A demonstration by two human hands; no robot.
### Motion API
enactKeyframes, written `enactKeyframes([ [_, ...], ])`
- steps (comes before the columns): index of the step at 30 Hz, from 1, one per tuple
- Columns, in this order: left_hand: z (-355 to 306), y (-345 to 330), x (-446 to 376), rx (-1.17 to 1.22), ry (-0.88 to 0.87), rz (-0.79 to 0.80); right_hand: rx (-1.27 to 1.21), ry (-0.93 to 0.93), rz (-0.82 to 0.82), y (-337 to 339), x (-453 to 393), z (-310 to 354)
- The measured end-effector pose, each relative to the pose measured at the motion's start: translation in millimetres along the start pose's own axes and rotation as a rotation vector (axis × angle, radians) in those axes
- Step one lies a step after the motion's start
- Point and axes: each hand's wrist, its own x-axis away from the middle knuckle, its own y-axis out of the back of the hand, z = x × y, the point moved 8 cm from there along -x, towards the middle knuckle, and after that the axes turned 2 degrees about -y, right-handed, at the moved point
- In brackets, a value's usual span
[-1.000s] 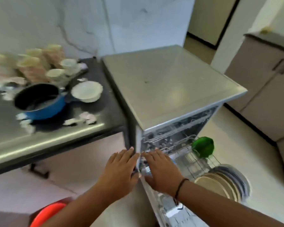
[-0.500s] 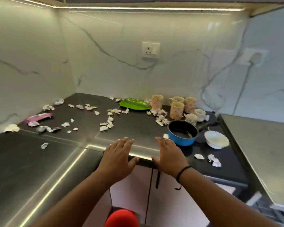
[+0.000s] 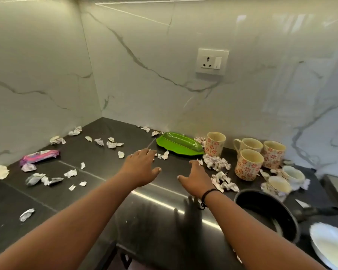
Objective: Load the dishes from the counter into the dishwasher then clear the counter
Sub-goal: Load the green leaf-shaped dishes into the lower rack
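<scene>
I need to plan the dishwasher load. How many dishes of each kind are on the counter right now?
Floral mugs: 4
Small white cups: 2
Green leaf-shaped plate: 1
Dark saucepan: 1
White bowl: 1
Total: 9 dishes, not counting the paper scraps and the pink wrapper.

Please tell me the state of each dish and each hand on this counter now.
left hand: open, holds nothing
right hand: open, holds nothing
green plate: flat on counter
four floral mugs: upright
dark pan: upright
white bowl: upright, empty
</scene>
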Motion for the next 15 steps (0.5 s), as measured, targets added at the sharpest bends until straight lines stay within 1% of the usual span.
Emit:
enactKeyframes([
  [2, 11, -8, -33, -0.015, 0.031, 0.048, -0.043, -0.032, 0.044, -5, -33, -2],
  [4, 21, -16, -57, -0.010, 0.051, 0.088, -0.157, -0.086, 0.054, -9, -60, -3],
  [5, 26, -21, -68, -0.010, 0.054, 0.110, -0.268, -0.145, 0.047, -10, -73, -6],
  [7, 37, -34, -92, 0.013, 0.063, 0.165, -0.638, -0.347, 0.051, -21, -96, -15],
  [9, 51, -46, -119, 0.095, 0.094, 0.199, -0.977, -0.549, 0.077, -37, -111, -24],
  [10, 58, -51, -136, 0.154, 0.119, 0.205, -1.088, -0.624, 0.071, -44, -119, -28],
  [12, 69, -63, -172, 0.305, 0.170, 0.204, -1.248, -0.710, 0.030, -54, -138, -34],
  [15, 82, -87, -219, 0.524, 0.248, 0.202, -1.380, -0.780, -0.046, -63, -164, -42],
])
